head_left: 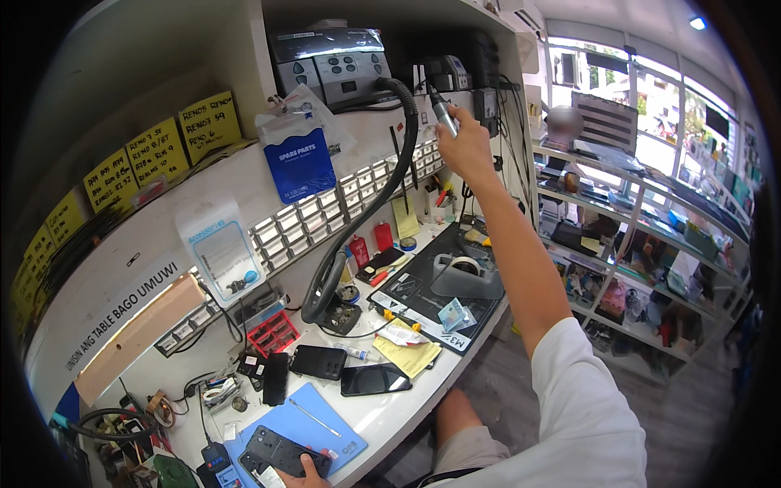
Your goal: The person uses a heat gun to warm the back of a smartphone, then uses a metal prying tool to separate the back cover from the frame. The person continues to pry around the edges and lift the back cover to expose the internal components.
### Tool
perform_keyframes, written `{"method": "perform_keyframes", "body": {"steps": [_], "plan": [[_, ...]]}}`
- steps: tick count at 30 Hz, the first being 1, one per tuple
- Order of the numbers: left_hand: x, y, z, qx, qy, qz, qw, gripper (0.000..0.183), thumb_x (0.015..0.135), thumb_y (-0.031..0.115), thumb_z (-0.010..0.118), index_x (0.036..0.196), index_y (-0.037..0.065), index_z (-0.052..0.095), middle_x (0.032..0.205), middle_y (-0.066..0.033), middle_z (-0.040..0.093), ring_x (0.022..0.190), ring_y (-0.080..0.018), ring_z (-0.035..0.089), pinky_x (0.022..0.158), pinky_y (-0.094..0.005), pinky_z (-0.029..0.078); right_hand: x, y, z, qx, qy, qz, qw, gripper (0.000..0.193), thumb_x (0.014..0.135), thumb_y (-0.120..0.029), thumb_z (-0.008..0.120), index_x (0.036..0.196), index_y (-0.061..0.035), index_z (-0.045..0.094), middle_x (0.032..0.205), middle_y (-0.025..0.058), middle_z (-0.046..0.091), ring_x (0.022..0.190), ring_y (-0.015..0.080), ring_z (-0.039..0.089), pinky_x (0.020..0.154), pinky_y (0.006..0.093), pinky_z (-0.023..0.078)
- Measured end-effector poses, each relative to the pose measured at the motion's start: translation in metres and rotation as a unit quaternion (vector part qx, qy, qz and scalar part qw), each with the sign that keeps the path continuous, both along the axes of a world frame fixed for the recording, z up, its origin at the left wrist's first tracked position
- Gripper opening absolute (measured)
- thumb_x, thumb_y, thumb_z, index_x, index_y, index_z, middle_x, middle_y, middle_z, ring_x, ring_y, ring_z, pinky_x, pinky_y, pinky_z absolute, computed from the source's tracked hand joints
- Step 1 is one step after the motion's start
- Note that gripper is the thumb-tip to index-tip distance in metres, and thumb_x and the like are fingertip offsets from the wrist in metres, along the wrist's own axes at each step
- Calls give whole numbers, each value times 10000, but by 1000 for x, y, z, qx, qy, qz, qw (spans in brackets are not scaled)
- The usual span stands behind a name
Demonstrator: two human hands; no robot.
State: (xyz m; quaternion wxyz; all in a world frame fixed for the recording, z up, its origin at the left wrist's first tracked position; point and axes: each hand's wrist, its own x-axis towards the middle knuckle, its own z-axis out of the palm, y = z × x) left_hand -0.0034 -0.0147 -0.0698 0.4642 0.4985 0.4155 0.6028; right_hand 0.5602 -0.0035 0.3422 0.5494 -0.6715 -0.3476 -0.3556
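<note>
My right hand is raised at the end of an outstretched arm, beside the shelf over the bench. Its fingers are closed round a silver-and-black pen-shaped tool, whose dark tip points up toward a small holder on the shelf edge. Low in the picture, my left hand grips a dark smartphone by its near edge, thumb on top. The phone is over a blue mat, and part of the left hand is cut off by the lower edge. A thin metal tool lies on the mat.
A soldering and hot-air station stands on the shelf, its black hose hanging to the bench. More phones, a tape dispenser on a black mat, and a red parts tray lie around. Glass display shelves and a person are at right.
</note>
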Motion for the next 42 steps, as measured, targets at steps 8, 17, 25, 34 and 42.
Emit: {"method": "perform_keyframes", "body": {"steps": [8, 17, 25, 34, 42], "plan": [[2, -4, 11, 17, 111, 55, 992, 677, 1029, 69, 771, 1564, -114, 398, 1415, -249, 634, 1183, -317, 689, 982, -419, 612, -7, 2, 10, 35, 3, 70, 997, 458, 999, -223, 721, 1397, -1, 673, 1119, 318, 770, 1079, 490, 755, 964, 483, 585], [10, -17, 38, -7, 58, 47, 997, 713, 1022, 185, 814, 1531, -149, 442, 1425, -271, 651, 1235, -342, 664, 1098, -449, 527, -24, -8, -4, -53, 20, 26, 998, 462, 996, -179, 697, 1430, -38, 623, 1135, 326, 761, 1104, 507, 732, 988, 549, 566], [2, -7, 27, 3, 53, 38, 998, 656, 1019, 171, 813, 1496, -139, 489, 1388, -244, 673, 1200, -316, 678, 1052, -423, 552, -57, -33, -38, -78, 80, 55, 992, 482, 1010, -206, 692, 1453, -43, 596, 1075, 320, 766, 1009, 492, 758, 914, 523, 588], [4, -12, 28, -8, 30, 11, 999, 688, 1027, 122, 787, 1555, -134, 429, 1427, -224, 650, 1208, -296, 670, 1049, -410, 557, -18, -14, -12, 34, 6, 65, 997, 459, 1015, -259, 739, 1395, -16, 654, 952, 262, 775, 839, 392, 783, 794, 448, 590], [4, -20, 39, -33, 33, 29, 998, 659, 1036, 82, 760, 1565, -117, 421, 1429, -215, 645, 1197, -302, 669, 1061, -420, 553, -14, 14, 11, 65, 237, 225, 943, 383, 1065, -194, 712, 1381, 7, 630, 855, 84, 721, 591, 111, 621, 501, 294, 482]]}}
